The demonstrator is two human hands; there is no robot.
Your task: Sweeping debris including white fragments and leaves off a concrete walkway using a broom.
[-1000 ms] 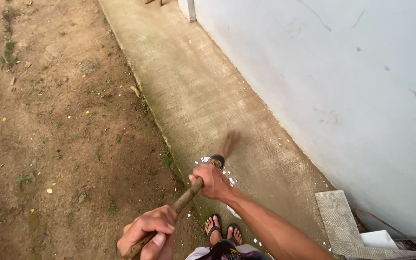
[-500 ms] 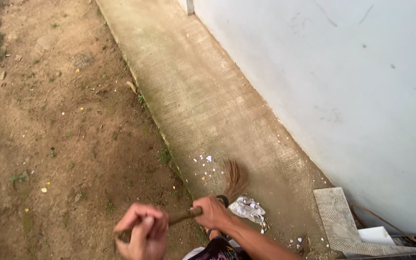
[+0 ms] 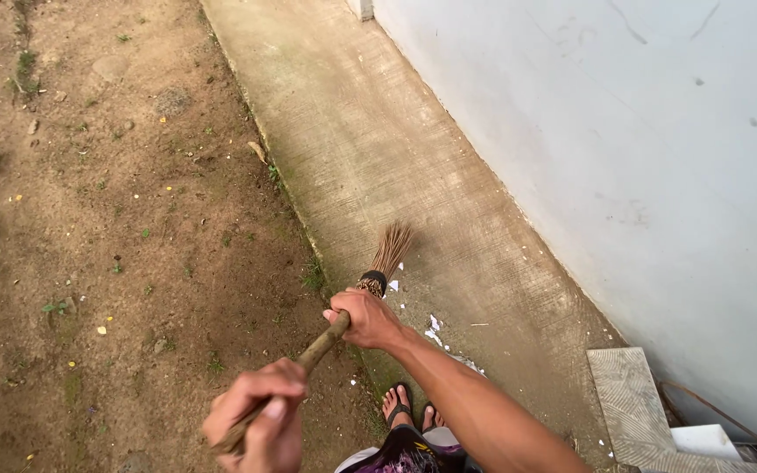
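Note:
I hold a stick broom with both hands. My left hand [image 3: 260,416] grips the near end of its brown wooden handle [image 3: 321,346]. My right hand [image 3: 367,318] grips the handle farther down, just behind the dark binding. The brown bristle head [image 3: 390,248] points away from me and rests on the concrete path [image 3: 378,149]. Small white paper scraps [image 3: 432,327] lie on the concrete beside my right hand and forearm. My feet in dark sandals [image 3: 409,410] stand at the path's edge.
A white wall [image 3: 624,131] runs along the right of the path. Bare brown dirt [image 3: 116,236] with small weeds lies to the left. A grey patterned tile [image 3: 628,403] and a white block [image 3: 703,441] lean at the wall's foot, bottom right.
The broom head swung from near my feet out and forward along the path. Both hands moved up and away with the handle. The white crumpled litter seen half a second ago is now mostly hidden behind my arm.

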